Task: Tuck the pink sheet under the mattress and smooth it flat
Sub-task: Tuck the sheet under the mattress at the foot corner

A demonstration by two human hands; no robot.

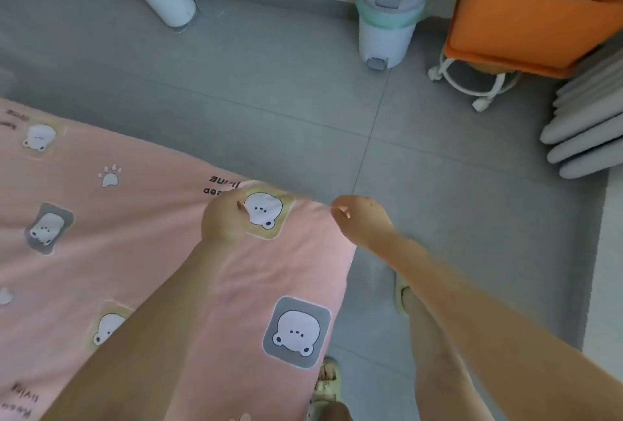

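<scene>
Right now both hands work the far right corner of the sheet. The left hand curls its fingers into the cloth beside a bear print, seemingly pinching a fold. The right hand has a tight grip on the corner tip. The sheet lies spread over the bed, mostly flat, corner pointing towards the bin. Its right edge seems to hang untucked above the floor, so tucking looks barely begun. It runs out of view left and below, so I cannot tell its long axis.
</scene>
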